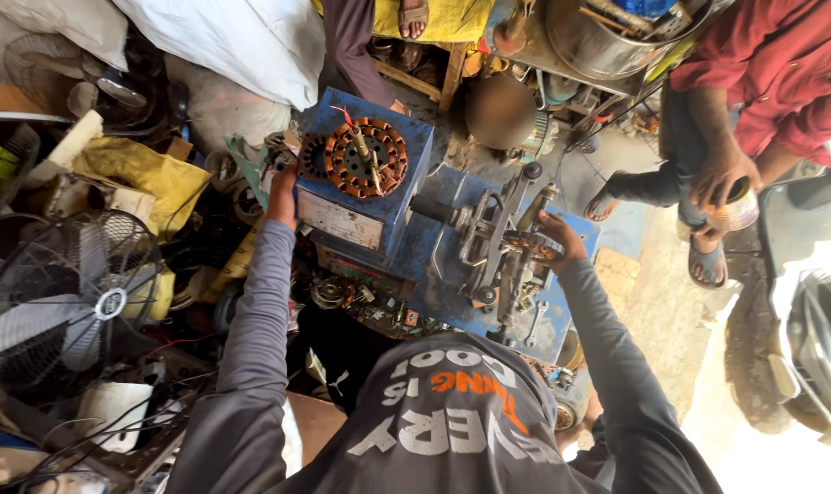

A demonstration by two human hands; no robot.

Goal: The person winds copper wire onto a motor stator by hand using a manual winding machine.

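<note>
Cluttered workshop, blue winding machine [406, 242] among scrap fans. Copper-wound stator [358, 158] sits on machine top. Left hand [283, 195] at machine's left edge beside stator, fingers curled against it. Right hand [560, 240] fingers closed around crank handle [525, 242].

- Left hand [283, 197] hemmed in: blue machine box [365, 197] to its right, junk pile with table fan [63, 297] to its left.
- Right hand [562, 240] tight against crank mechanism [498, 238].
- Open floor [658, 293] right of machine; seated person's foot [708, 261] blocks farther right.
</note>
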